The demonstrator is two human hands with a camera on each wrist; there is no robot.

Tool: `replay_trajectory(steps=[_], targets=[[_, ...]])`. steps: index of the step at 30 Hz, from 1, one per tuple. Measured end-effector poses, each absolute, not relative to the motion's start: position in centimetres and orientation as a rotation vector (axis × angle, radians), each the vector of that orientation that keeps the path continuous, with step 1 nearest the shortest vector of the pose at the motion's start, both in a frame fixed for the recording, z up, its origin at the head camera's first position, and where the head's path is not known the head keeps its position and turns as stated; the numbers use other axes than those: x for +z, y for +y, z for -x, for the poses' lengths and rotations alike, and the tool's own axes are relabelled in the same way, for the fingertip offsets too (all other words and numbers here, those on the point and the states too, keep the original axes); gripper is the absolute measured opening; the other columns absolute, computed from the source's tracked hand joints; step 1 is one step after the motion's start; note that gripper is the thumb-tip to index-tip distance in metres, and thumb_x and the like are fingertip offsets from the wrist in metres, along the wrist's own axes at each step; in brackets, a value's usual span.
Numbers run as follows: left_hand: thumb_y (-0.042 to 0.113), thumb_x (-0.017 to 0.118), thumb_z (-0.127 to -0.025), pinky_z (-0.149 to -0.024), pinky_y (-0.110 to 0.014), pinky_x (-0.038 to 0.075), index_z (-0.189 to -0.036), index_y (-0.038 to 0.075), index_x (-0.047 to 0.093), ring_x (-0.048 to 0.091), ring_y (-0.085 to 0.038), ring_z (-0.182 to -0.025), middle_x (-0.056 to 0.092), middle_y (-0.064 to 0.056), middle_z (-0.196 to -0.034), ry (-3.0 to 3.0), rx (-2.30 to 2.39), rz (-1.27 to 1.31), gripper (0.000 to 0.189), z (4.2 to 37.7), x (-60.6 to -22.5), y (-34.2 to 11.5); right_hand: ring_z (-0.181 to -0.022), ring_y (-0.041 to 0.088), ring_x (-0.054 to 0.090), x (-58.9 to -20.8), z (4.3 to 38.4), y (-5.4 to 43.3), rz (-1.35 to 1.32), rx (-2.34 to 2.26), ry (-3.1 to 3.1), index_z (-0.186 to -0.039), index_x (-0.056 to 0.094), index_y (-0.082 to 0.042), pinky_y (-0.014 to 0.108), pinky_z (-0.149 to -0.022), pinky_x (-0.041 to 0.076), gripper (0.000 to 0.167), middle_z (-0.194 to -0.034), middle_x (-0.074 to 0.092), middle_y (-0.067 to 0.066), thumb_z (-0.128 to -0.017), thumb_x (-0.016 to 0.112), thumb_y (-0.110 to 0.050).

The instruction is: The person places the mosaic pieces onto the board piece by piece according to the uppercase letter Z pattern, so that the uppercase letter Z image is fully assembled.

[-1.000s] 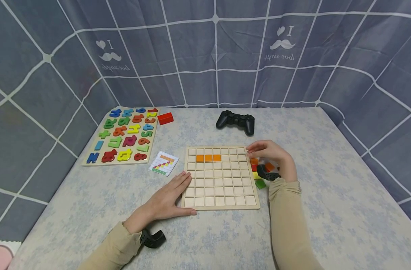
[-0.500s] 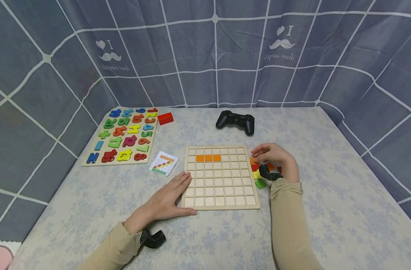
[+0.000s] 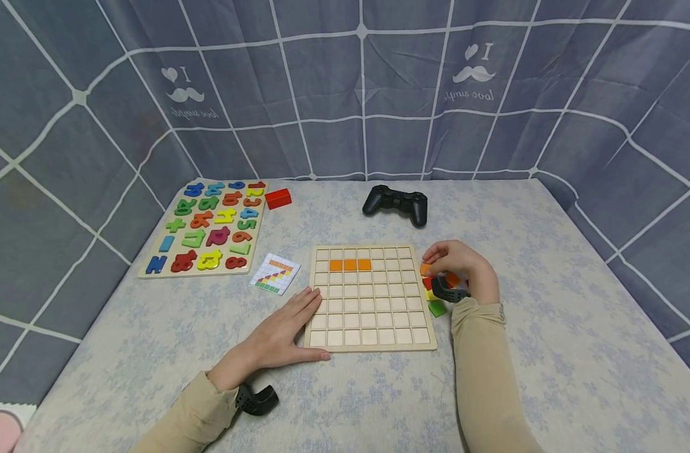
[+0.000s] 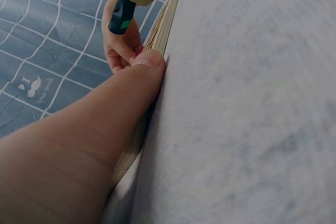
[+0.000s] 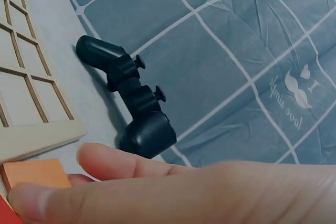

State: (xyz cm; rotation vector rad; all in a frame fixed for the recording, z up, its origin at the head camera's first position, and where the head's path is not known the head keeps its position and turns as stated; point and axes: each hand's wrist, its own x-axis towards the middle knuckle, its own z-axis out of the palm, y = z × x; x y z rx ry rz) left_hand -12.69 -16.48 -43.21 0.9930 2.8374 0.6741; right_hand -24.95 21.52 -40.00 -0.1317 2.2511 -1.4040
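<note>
Head view: the left hand (image 3: 278, 335) rests on the left edge of the wooden grid board (image 3: 359, 322), thumb apart from the fingers. Just beyond its right edge, the right hand (image 3: 463, 263) touches an orange tile (image 5: 39, 171); whether the fingers clamp it, I cannot tell.

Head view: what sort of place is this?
Probably an indoor play table, curtained off: a checked curtain behind the floral tabletop, plus a wooden grid board and a letter-number puzzle board.

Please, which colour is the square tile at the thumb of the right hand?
Orange; the square tile shows best in the right wrist view.
</note>
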Motion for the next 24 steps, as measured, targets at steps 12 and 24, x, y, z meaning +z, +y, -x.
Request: replay_trajectory(steps=[12,24], targets=[[0.069,0.060,-0.076,-0.113,-0.041,0.022,-0.148,0.003,0.026,0.014,-0.021,-0.142,0.021,-0.009,-0.154,2.847,0.675,-1.000,0.104,12.7,-43.3,-16.5,-0.087,0.025,0.060,-38.0,25.3,18.7,0.347,-1.330,2.512,-0.102,0.068,0.000,0.037,-0.080,0.048,0.025,-0.094,0.068,0.009,-0.083,0.072,-0.017],[0.069,0.061,-0.076,-0.113,-0.041,0.022,-0.148,0.003,0.026,0.013,-0.021,-0.142,0.021,-0.009,-0.154,2.842,0.680,-0.992,0.104,12.6,-43.2,-16.5,-0.092,0.024,0.061,-39.7,26.0,13.0,0.563,-1.058,2.609,-0.103,0.072,-0.002,0.035,-0.078,0.050,0.018,-0.103,0.068,0.012,-0.092,0.059,-0.008]])
